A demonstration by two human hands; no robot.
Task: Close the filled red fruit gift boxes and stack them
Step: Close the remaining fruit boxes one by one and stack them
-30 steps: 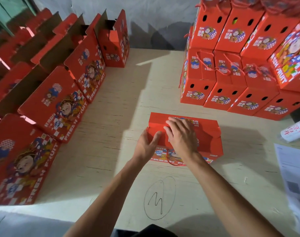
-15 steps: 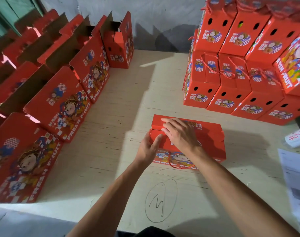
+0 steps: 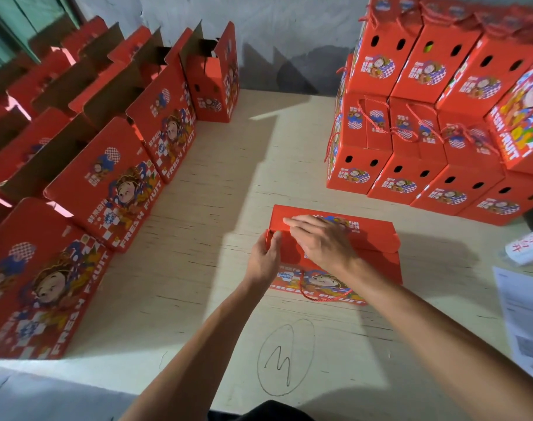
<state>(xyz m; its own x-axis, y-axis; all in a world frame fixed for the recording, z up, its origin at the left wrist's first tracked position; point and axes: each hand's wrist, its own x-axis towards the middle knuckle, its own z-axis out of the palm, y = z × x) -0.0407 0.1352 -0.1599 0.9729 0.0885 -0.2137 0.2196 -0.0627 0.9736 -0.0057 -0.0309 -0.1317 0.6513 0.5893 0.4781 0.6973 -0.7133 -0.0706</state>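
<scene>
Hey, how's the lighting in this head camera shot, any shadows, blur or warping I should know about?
Head view: hard light from the right leaves bright patches on the table, with dark shadows behind the open boxes; the left hand and right hand on the box look sharp; wide-angle warping tilts the stacked boxes outward; the paper at the right edge is blurred.

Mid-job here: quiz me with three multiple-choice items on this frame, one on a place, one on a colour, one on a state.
1. Where is the stack of closed boxes?
A. far right of the table
B. near left
C. on the floor

2. What colour is the rope handle on the box being closed?
A. blue
B. red
C. white

3. How do the boxes along the left stand?
A. taped shut
B. crushed flat
C. flaps open, upright

Answers: 1 A, two tiers stand at the far right. 2 B, a red cord loops over its front. 3 C, their brown flaps stick up.
</scene>
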